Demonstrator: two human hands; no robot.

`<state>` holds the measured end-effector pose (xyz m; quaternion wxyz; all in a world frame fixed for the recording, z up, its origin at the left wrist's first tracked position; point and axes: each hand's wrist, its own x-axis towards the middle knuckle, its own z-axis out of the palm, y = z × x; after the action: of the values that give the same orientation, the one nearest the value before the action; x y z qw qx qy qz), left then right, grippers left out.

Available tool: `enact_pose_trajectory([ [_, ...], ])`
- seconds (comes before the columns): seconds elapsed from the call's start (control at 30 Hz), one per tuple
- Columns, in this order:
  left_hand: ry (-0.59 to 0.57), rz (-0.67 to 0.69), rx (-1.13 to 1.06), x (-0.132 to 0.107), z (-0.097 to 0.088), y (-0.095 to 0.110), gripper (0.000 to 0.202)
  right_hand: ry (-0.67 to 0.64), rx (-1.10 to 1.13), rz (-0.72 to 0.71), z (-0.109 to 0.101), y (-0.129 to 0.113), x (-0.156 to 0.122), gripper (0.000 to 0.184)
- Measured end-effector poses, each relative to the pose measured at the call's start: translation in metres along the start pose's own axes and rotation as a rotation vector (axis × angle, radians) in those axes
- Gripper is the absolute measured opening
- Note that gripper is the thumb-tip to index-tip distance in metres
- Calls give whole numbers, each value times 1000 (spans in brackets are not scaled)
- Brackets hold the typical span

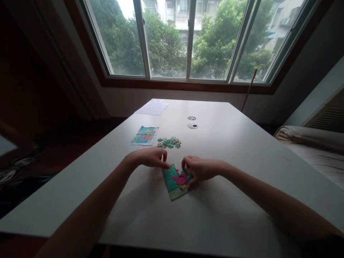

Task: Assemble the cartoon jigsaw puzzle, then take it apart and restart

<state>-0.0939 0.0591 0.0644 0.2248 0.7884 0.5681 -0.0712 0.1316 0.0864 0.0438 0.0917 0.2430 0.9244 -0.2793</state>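
A partly assembled jigsaw puzzle with teal, pink and green pieces lies at an angle on the white table. Curled at its upper left corner is my left hand, with a fingertip touching the edge. My right hand grips the right side, thumb low and fingers at the upper edge, covering that part of the puzzle. Just beyond the hands sits a pile of loose puzzle pieces. To the left of the pile is a creased picture sheet in teal, pink and yellow.
White paper lies at the table's far left corner. Two small round items, one patterned and one pale with a dark spot, rest farther back. The white table faces a window. A cushioned seat stands at right.
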Motion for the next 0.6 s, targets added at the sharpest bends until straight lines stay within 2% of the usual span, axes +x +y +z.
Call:
enact_pose_trajectory([
  [0.2, 5, 28, 48, -1, 9, 18, 38, -67, -36, 53, -7, 1, 0, 65],
  [0.6, 40, 63, 108, 2, 11, 22, 45, -88, 25, 53, -5, -10, -5, 64],
])
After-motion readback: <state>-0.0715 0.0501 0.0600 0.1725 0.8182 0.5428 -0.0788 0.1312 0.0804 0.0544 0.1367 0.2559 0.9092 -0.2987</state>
